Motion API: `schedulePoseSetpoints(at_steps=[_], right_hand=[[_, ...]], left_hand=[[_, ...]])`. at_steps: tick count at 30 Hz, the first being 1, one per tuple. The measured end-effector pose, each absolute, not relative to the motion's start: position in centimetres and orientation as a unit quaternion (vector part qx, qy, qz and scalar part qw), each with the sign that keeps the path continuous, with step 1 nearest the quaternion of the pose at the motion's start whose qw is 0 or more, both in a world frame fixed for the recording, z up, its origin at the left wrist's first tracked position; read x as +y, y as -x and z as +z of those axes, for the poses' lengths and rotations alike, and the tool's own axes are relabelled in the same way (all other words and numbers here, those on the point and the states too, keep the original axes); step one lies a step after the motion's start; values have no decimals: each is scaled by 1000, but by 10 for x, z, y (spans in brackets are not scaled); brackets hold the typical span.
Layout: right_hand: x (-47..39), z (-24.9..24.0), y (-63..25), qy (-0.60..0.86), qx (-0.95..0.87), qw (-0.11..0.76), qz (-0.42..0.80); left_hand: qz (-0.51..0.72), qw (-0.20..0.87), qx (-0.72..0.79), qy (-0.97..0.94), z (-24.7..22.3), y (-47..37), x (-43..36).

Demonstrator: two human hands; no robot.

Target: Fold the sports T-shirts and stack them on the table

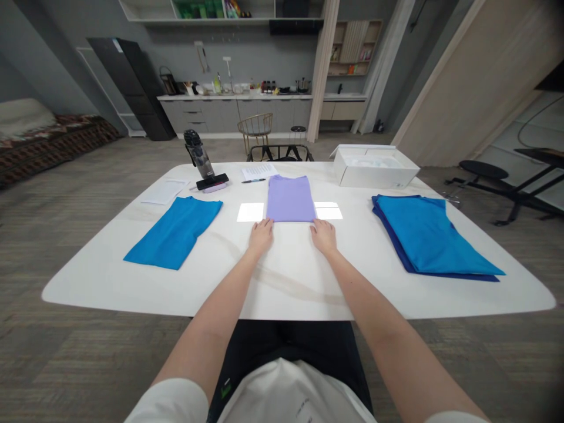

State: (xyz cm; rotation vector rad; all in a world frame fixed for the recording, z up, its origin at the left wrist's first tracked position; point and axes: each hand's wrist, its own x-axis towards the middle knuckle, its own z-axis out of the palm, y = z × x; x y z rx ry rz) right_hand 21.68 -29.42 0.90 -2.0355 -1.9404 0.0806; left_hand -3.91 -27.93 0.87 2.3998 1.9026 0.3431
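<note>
A folded purple cloth (291, 200) lies flat near the middle of the white table (291, 282). My left hand (262, 235) rests at its near left corner, with the fingertips on the edge. At the near right corner, my right hand (324, 235) touches the cloth in the same way. Both hands lie palm down, and their fingers look stretched out. To the left is a folded blue cloth (174, 232). On the right, another blue cloth (432, 235) lies on top of a dark blue one (396, 244).
An open white box (374, 167) stands at the back right. At the back left are a clear bottle (200, 155) with a black lid, a phone (212, 181), a pen (254, 181) and paper sheets (259, 171). A black chair (279, 154) stands beyond the far edge.
</note>
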Motion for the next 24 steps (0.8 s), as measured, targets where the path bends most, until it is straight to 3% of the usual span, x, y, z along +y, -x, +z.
schedulePoseSetpoints(at_steps=[13,19,24], right_hand=[[-261,6,-236,741,-646,176,55],[-301,2,-255,674,-709,192,85],[-365,9,-264,611,-749,204,157]], left_hand=[[52,-61,576,-814,22,40,-249],[49,-47,524,-849,23,57,-294],[60,28,513,-856,16,76,-362]])
